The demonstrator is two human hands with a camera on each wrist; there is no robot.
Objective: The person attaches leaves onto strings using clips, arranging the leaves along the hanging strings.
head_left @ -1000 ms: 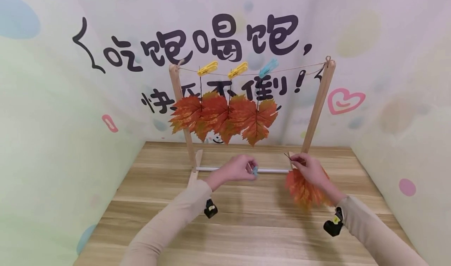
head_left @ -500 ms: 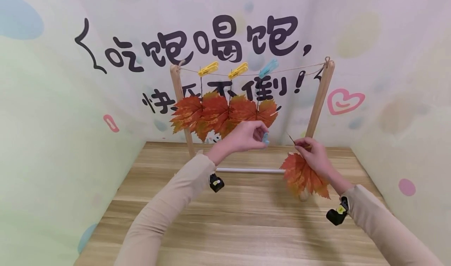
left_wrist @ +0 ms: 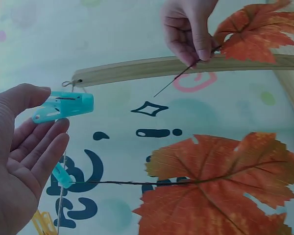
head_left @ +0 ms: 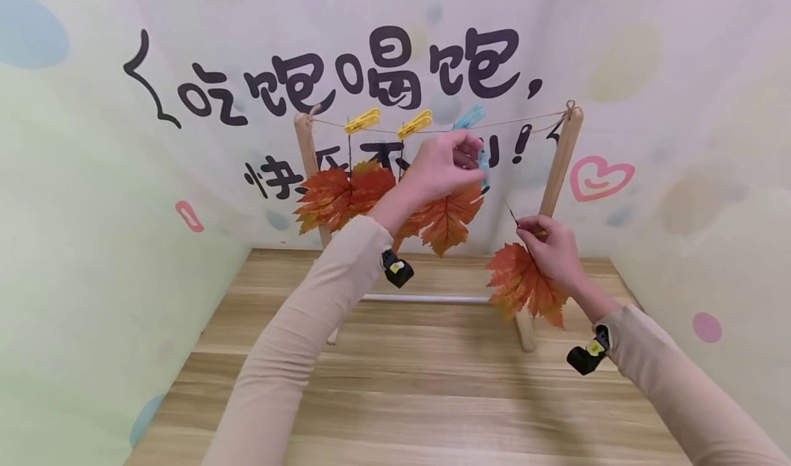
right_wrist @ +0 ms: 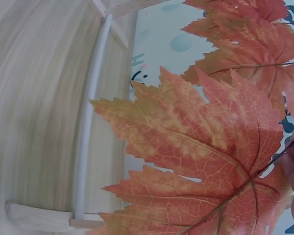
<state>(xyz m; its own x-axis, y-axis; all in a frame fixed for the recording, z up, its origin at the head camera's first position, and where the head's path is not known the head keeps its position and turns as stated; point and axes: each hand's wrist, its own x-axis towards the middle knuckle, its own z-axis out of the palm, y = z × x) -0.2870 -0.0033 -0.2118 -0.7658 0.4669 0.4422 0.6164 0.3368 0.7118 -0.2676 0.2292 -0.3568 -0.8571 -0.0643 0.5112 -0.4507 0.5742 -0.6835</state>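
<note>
My left hand point(head_left: 446, 167) pinches a light blue clothespin point(left_wrist: 68, 105) between thumb and fingers, just below the twine point(head_left: 519, 119). By its dark stem my right hand point(head_left: 550, 246) holds an orange-red maple leaf point(right_wrist: 210, 156), which hangs below the fingers near the right post. The stem's thin end points up and left, toward the left hand. Three similar leaves hang from the twine: two under yellow clothespins point(head_left: 362, 120) and one under another blue clothespin point(head_left: 469, 116). My left hand and forearm cover part of the hanging leaves in the head view.
The twine runs between two wooden posts point(head_left: 559, 167) joined low down by a pale rod point(head_left: 432, 298). Wooden feet point(head_left: 524, 332) stand on the wood-grain table point(head_left: 432, 397). Behind is a printed backdrop point(head_left: 680, 75) with dark lettering. A small black camera sits on each wrist.
My left hand has risen with the blue clothespin from near the rod to just under the twine. My right hand has lifted the leaf a little higher.
</note>
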